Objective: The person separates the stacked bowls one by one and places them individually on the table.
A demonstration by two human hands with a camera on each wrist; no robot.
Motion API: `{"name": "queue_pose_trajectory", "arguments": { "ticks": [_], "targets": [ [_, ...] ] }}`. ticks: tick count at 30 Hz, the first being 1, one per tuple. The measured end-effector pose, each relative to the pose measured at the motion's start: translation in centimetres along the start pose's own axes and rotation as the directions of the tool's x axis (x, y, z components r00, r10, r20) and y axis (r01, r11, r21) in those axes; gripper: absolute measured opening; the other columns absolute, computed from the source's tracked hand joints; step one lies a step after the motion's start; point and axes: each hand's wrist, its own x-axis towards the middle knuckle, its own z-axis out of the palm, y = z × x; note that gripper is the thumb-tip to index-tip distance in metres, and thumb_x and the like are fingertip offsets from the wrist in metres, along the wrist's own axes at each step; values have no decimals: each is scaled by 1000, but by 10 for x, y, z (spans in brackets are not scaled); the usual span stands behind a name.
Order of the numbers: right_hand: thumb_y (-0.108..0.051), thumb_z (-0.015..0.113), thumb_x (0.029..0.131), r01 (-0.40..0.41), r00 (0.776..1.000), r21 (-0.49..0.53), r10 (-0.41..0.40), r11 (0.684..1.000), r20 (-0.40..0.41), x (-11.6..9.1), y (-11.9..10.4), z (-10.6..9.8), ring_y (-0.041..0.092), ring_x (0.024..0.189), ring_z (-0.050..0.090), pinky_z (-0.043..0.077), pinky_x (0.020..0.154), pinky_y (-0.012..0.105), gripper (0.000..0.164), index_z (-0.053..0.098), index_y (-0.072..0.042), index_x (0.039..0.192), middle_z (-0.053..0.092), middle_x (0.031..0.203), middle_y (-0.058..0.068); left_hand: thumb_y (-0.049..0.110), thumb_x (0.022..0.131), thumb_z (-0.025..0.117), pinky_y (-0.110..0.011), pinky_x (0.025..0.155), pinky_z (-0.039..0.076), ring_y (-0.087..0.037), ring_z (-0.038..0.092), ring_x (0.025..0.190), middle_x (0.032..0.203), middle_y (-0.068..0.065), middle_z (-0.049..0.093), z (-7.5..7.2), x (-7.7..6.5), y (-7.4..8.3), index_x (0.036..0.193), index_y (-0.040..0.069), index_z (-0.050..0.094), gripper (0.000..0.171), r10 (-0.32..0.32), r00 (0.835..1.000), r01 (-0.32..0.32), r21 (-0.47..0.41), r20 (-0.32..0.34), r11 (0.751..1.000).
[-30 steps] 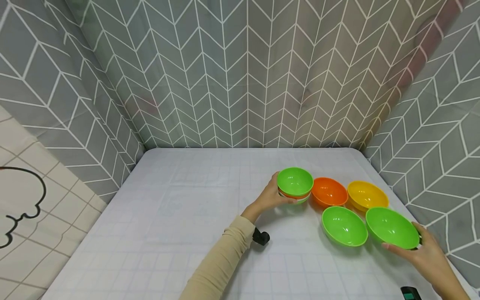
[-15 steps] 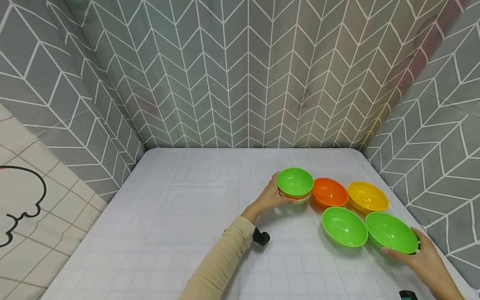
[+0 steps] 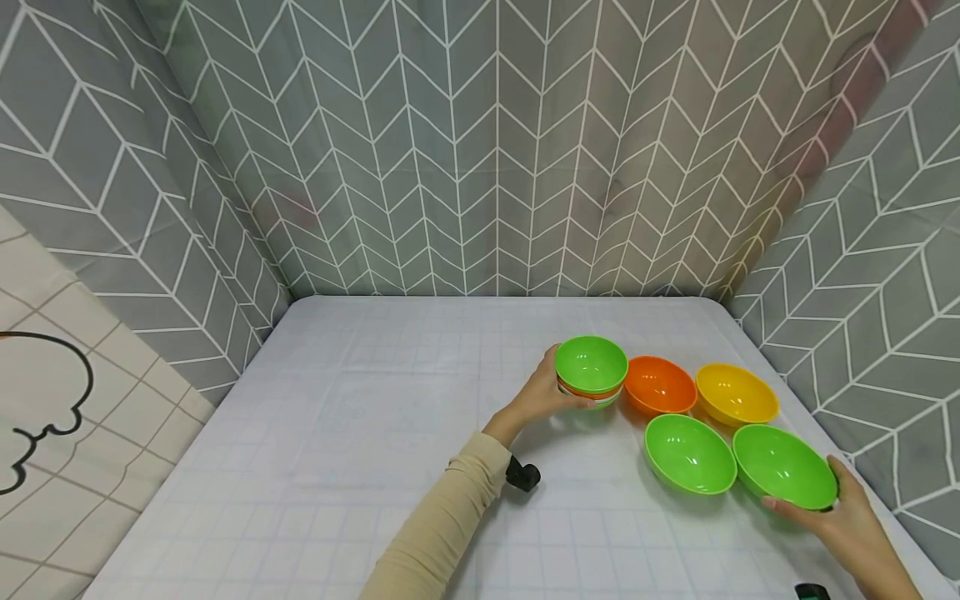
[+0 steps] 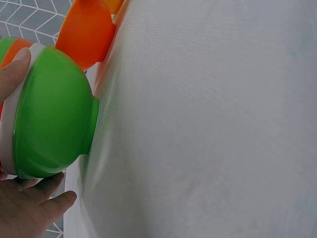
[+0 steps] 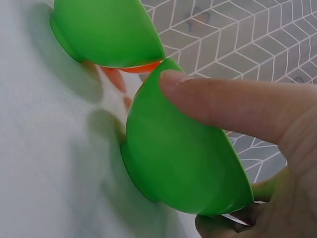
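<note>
My left hand point(image 3: 546, 390) grips a stack of nested bowls point(image 4: 54, 114) from its left side. A green bowl point(image 3: 591, 363) tops the stack, with orange and white rims below and another green bowl at the bottom. At the right, my right hand point(image 3: 847, 521) holds a green bowl point(image 3: 783, 465) by its rim, thumb point(image 5: 213, 101) on the near outer wall and fingers on the far right side. That bowl's edge meets a second green bowl point(image 3: 688, 454) to its left. Behind them sit an orange bowl point(image 3: 658, 385) and a yellow bowl point(image 3: 735, 393).
A white cloth covers the table point(image 3: 337, 450). Grey patterned curtains point(image 3: 480, 167) stand along the back and sides. A black strap piece point(image 3: 522, 475) shows at the left wrist, and a dark device point(image 3: 812, 591) lies near the bottom right.
The green bowl in my right hand has come down slightly toward the near side, mostly in the first half second. My left hand and its stack have stayed in place.
</note>
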Motion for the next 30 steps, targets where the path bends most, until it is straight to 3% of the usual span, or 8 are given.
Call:
{"name": "queue_pose_trajectory", "arguments": {
  "ticks": [6,12,18,25,30],
  "targets": [
    [-20,74,85,37,999,3,-36,999,-9,-2,1,-1,54,136,-3,-6,110,57,114,-19,8,145,-8,147,42,13,68,89,-31,105,35,-16,46,125,138,-8,44,0,1,0,145,4,25,101,17,1000,-17,-9,6,1000],
    [-22,78,81,71,995,-106,-78,992,-68,-5,-17,-7,67,119,17,18,94,75,115,-10,9,147,-2,146,44,14,69,89,-32,105,35,-15,44,127,140,-8,43,0,0,1,147,6,23,102,-20,1000,20,12,14,1000],
    [-14,80,78,186,975,-71,-193,980,-112,-3,-47,-8,69,124,12,6,106,66,112,-5,9,149,2,147,43,15,69,88,-32,105,35,-16,43,127,140,-8,42,-1,-2,0,147,7,23,102,-15,1000,14,17,15,1000],
    [-19,80,79,271,962,-83,-273,959,-23,10,-75,-4,67,127,8,10,96,76,115,-6,-1,152,-4,151,38,17,69,88,-33,106,34,-16,44,127,140,-8,43,-1,-3,1,147,7,23,102,-31,1000,30,27,5,999],
    [-16,81,78,355,935,-58,-353,933,34,18,-90,4,60,134,3,6,97,77,116,-6,-10,155,-5,155,32,16,69,89,-33,105,34,-15,44,126,139,-6,44,0,-3,2,147,9,24,102,-35,999,35,18,4,999]
  ]
}}
